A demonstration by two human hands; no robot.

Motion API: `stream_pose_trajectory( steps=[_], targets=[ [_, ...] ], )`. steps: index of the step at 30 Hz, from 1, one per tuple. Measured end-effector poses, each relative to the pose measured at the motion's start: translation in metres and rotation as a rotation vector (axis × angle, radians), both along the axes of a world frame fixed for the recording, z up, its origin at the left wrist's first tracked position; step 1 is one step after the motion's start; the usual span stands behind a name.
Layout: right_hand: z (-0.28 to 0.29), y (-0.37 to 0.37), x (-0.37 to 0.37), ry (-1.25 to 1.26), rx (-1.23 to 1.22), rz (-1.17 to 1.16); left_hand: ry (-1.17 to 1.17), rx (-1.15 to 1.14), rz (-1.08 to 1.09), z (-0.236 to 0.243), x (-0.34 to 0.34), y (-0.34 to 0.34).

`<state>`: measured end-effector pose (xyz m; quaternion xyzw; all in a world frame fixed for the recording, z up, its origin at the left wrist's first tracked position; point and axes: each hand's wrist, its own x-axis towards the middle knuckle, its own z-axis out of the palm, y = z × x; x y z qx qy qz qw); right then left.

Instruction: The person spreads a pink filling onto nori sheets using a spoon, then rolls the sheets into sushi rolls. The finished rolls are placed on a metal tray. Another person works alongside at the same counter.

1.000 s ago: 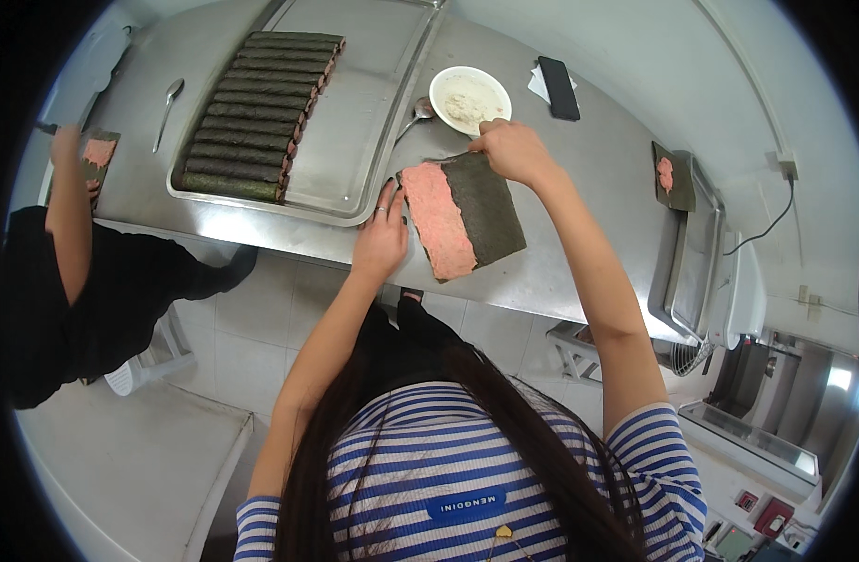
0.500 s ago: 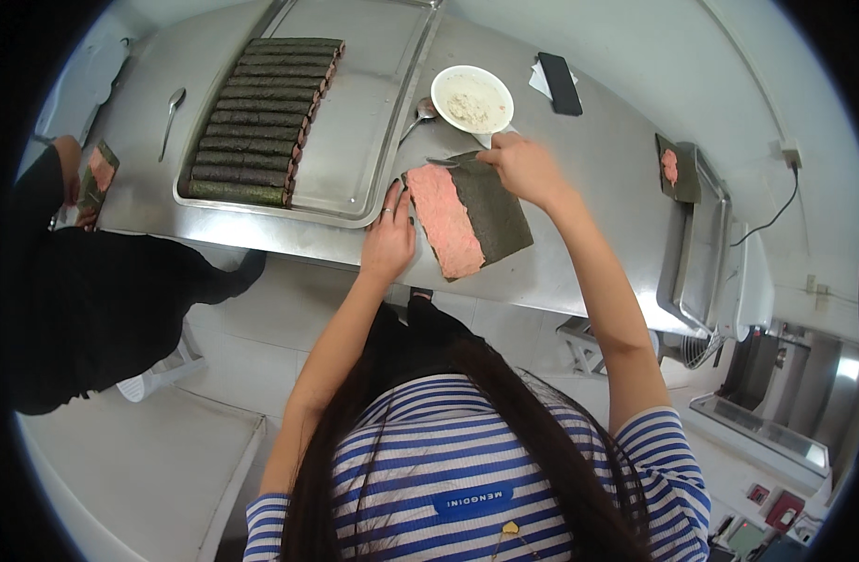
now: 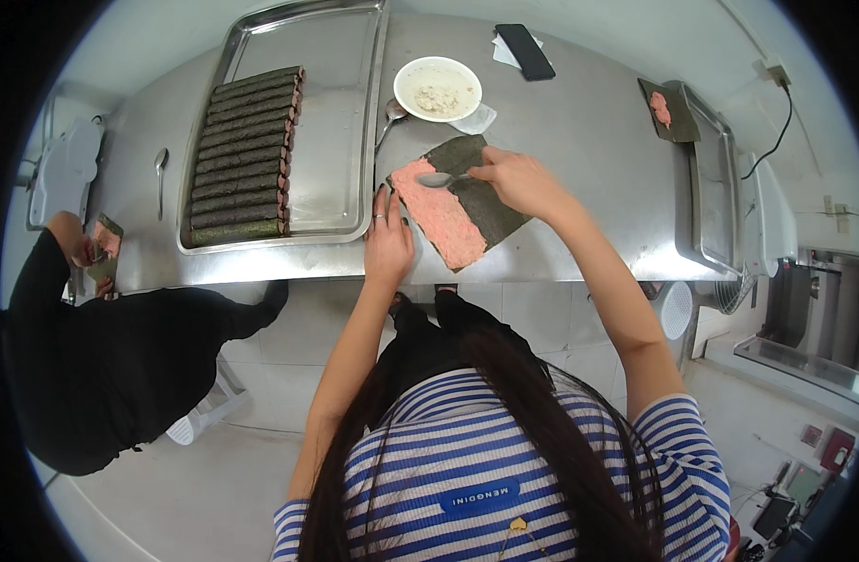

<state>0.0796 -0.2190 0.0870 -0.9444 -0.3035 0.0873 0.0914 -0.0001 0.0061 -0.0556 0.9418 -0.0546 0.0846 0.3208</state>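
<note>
A dark seaweed sheet lies diagonally before me with a band of pink paste along its left half. My right hand grips a metal spoon whose bowl rests on the paste's upper end. My left hand is open, fingers extended at the sheet's left edge, beside the tray's rim. A white bowl with watery pale mush sits above the sheet, another spoon beside it.
A steel tray holds several seaweed rolls. Left are a loose spoon and a co-worker in black handling a pink-smeared sheet. A phone lies behind; another pasted sheet rests on a right-hand tray.
My right hand has moved the spoon down from the sheet's top edge onto the pink paste. The view has shifted. The co-worker's raised hand is lower, at their sheet.
</note>
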Motion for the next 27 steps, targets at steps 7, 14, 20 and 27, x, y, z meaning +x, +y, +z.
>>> stream_pose_trajectory(
  steps=[7, 14, 20, 27],
  targets=[
    [-0.004, -0.01, -0.043, 0.092, -0.068, 0.04, -0.001, 0.039, 0.007, -0.002, 0.0, 0.001],
    [0.006, -0.055, -0.069, 0.235, 0.046, 0.07, -0.032, 0.074, 0.002, -0.003, 0.0, 0.001],
    [-0.025, -0.039, -0.004, 0.179, 0.399, -0.297, -0.08, 0.024, -0.033, -0.007, -0.005, 0.003],
    [-0.059, -0.014, 0.028, 0.091, 0.335, -0.282, 0.003, 0.119, -0.107, 0.015, -0.054, 0.003]
  ],
)
